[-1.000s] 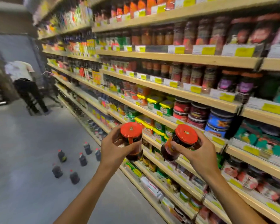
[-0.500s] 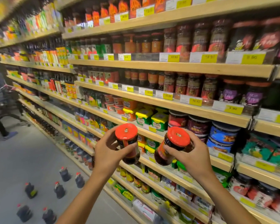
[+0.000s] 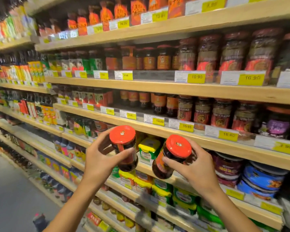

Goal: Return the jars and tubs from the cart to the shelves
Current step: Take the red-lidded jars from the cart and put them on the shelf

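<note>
My left hand [image 3: 99, 159] grips a dark sauce jar with a red lid [image 3: 123, 144], held nearly upright in front of the shelves. My right hand [image 3: 193, 166] grips a second red-lidded jar [image 3: 172, 156], tilted with its lid toward me. Both jars hang in the air at the height of the third shelf board [image 3: 157, 129]. Similar dark jars with orange labels [image 3: 160, 103] stand in a row on that shelf, above and behind the held jars. The cart is out of view.
Wooden shelves [image 3: 191, 89] run along the right, packed with jars, tubs [image 3: 263, 178] and yellow-green packs [image 3: 148, 148], with yellow price tags [image 3: 196, 77] on the edges. Grey floor [image 3: 10, 190] lies at the left, with a dark bottle [image 3: 39, 221] standing on it.
The view has swung right and up toward the shelves, so the person and most floor bottles have left the frame. Both hands have kept their jars and risen slightly closer to the shelf.
</note>
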